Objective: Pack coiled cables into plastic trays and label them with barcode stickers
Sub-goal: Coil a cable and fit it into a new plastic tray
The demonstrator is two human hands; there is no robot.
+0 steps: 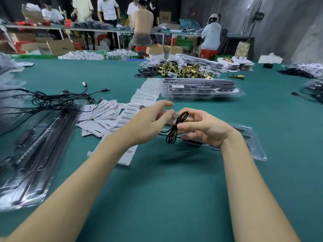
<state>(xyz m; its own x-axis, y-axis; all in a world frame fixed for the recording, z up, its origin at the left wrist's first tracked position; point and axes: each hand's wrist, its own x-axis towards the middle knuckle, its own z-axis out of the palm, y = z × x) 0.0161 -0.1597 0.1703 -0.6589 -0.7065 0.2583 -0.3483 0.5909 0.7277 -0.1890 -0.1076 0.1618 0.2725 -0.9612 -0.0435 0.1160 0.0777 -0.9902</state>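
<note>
My right hand (202, 127) pinches a small coiled black cable (176, 127) at its middle, held above a long clear plastic tray (257, 151) lying on the green table. My left hand (150, 119) is beside the coil with its fingers curled toward the cable's upper end; whether it grips the wire is unclear. A strip of barcode stickers (130, 112) lies under my left wrist. Loose black cables (52, 100) are tangled at the left.
A stack of filled clear trays (201, 89) stands behind my hands. More clear trays with black strips (29, 154) lie at the left. Printed cards (101, 116) are scattered nearby. Brass lock parts (183, 69) are piled further back. People work at far tables.
</note>
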